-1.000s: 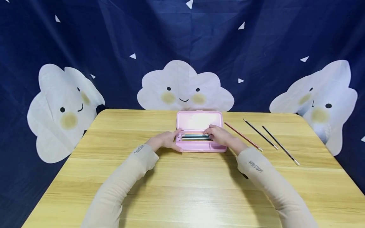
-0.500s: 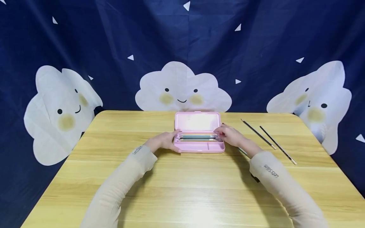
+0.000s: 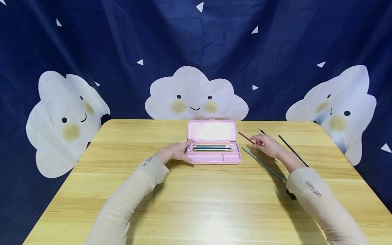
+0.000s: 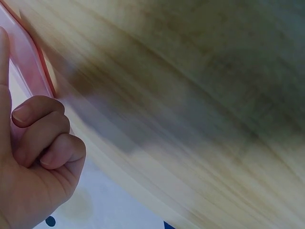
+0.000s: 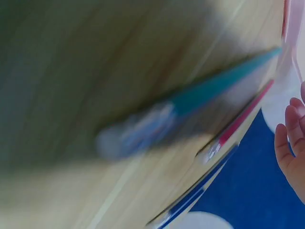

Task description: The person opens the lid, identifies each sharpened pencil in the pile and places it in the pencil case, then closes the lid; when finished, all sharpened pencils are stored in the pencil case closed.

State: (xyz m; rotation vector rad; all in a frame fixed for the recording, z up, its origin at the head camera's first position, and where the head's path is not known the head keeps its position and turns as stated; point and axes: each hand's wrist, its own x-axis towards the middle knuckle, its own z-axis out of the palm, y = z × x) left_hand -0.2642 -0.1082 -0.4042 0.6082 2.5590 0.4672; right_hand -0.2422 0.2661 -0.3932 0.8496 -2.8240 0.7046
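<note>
A pink pencil case [image 3: 208, 157] lies open on the table, its lid tipped back and several pencils [image 3: 212, 148] lined up in the rear compartment. My left hand [image 3: 177, 150] grips the case's left end, thumb at the front corner and a finger at the back. In the left wrist view, the other fingers [image 4: 45, 129] are curled beside the case. To the right of the case, my right hand [image 3: 267, 145] hovers over a red pencil [image 3: 245, 137], fingertips close to it and loosely bent. A green pencil [image 3: 264, 165] lies nearer, partly under the right forearm.
Beyond the right hand are a dark pencil [image 3: 261, 131], mostly covered by the hand, and a black pencil [image 3: 294, 151] farther right. A dark blue curtain with white clouds [image 3: 196, 93] hangs behind the table's far edge.
My right hand has left the pencils inside the case and moved right to the red pencil. The green pencil has come into sight from beneath the forearm. My left hand stays on the case.
</note>
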